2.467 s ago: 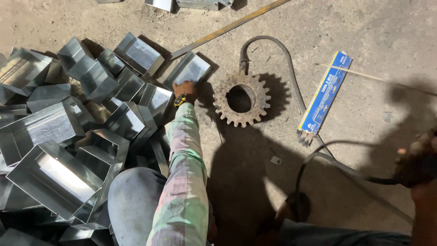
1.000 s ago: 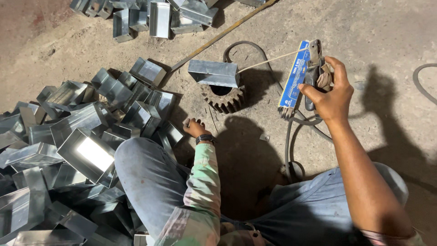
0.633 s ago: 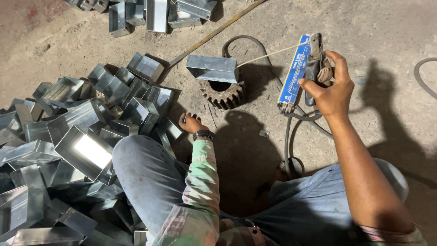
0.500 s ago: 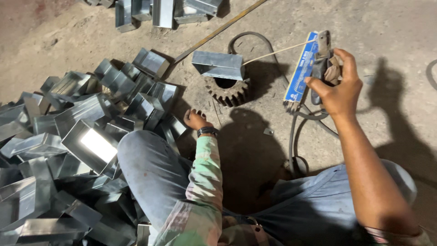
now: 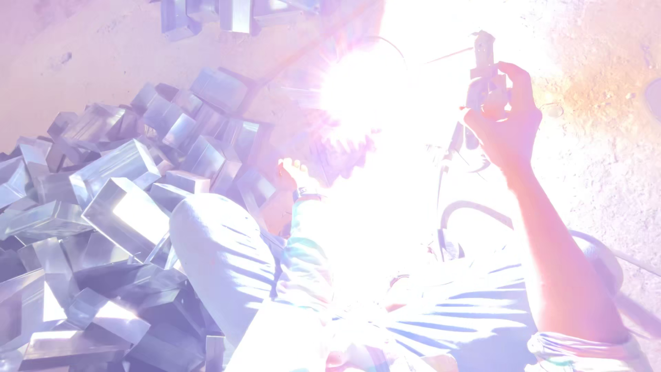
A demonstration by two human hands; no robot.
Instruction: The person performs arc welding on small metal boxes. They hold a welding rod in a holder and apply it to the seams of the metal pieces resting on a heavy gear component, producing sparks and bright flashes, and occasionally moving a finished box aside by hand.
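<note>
The step in hand appears to be arc welding: a white flare (image 5: pixel 358 96) washes out the middle of the view. The right hand (image 5: pixel 506 127), just right of the flare, has its fingers (image 5: pixel 520 79) wrapped around an electrode holder (image 5: pixel 484 65). The left hand (image 5: pixel 292 176) rests on the floor (image 5: pixel 606 158) below the flare, near the metal channel pieces (image 5: pixel 124 207); its finger spread cannot be told. The workpiece is hidden in the glare. The next move likely calls for a steady holder.

No packages, labels, signs or screens visible — only glare.
</note>
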